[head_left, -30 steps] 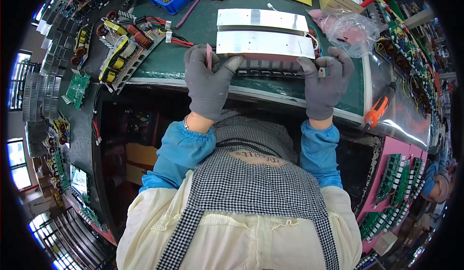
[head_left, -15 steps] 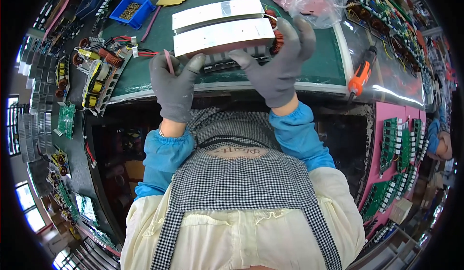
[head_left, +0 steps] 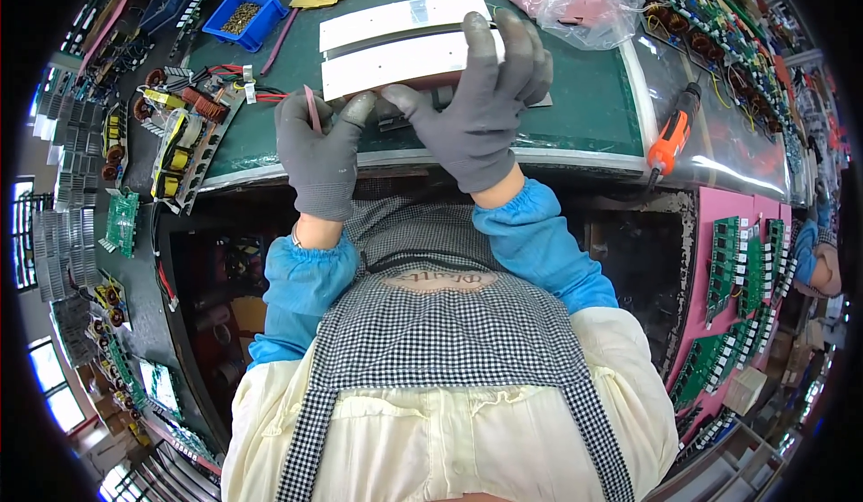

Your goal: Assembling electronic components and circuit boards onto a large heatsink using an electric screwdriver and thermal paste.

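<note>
A board assembly with two long white plates (head_left: 391, 72) lies on the green work mat in front of me. My left hand (head_left: 319, 147), in a grey glove, is closed at its near left corner. A thin pink strip (head_left: 312, 106) stands up between the thumb and fingers, and the thumb tip is by the plate's near edge. My right hand (head_left: 481, 97), also gloved, spans the assembly's right part, thumb at the near side and fingers reaching over the top. It hides the copper coils at that end.
At left are a wired circuit board (head_left: 184, 147) and a blue bin (head_left: 244, 18) of small brass-coloured parts. An orange power screwdriver (head_left: 670, 142) lies at right, below a clear plastic bag (head_left: 589, 8). Green boards (head_left: 726, 268) rest on pink sheets.
My right hand has moved left, its fingers coming over the plates and covering the coils. The left hand has shifted only slightly, keeping the pink strip.
</note>
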`<state>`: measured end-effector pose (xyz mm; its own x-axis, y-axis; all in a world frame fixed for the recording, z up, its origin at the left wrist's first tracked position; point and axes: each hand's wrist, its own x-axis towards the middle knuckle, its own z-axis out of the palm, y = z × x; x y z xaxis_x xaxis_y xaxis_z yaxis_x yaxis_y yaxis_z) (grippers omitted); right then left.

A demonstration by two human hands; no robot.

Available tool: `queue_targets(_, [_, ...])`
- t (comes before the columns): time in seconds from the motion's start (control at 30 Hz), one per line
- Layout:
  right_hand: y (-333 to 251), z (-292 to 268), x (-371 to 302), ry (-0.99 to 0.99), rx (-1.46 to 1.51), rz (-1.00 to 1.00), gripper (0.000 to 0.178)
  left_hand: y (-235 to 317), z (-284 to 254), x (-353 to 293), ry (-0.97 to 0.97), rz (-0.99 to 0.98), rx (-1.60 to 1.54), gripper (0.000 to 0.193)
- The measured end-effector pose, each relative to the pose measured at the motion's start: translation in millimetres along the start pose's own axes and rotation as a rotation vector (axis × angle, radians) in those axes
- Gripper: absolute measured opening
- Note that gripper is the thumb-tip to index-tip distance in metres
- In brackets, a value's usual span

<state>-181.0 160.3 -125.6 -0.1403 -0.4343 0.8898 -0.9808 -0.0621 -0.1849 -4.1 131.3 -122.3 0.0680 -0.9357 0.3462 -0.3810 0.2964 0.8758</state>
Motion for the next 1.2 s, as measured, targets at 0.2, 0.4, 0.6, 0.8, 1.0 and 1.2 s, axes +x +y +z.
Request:
queue_targets(0.2, [45.4,-20.3,-7.1,0.003,-0.059,0.136,0.11,-0.1,-0.9,1.5,-0.03,0.011,0.032,0.045])
queue_targets(0.4, [63.0,-26.4,-14.8,-0.064,-0.011,0.236,0.106,1.2,-1.6,2.8,-0.013,0.001,0.013,0.044])
queue_targets(0.6, [60.7,-25.4,-13.4,-0.086,0.077,0.273,0.103,1.1,-2.6,2.7,-0.02,-0.011,0.009,0.046])
queue_targets(0.8, [58.2,-31.5,-10.0,-0.09,-0.029,0.207,0.096,1.9,-2.3,3.4,0.016,0.08,0.03,0.045])
queue_targets(1.0, [36.1,-47.6,12.6,0.058,0.261,0.155,0.081,17.1,-20.9,2.1,-0.018,0.04,0.065,0.044])
queue_targets(1.2, [0.9,-54.5,70.9,-0.165,0.477,-0.32,0.045,51.9,-51.4,6.4,-0.2,0.206,0.136,0.039])
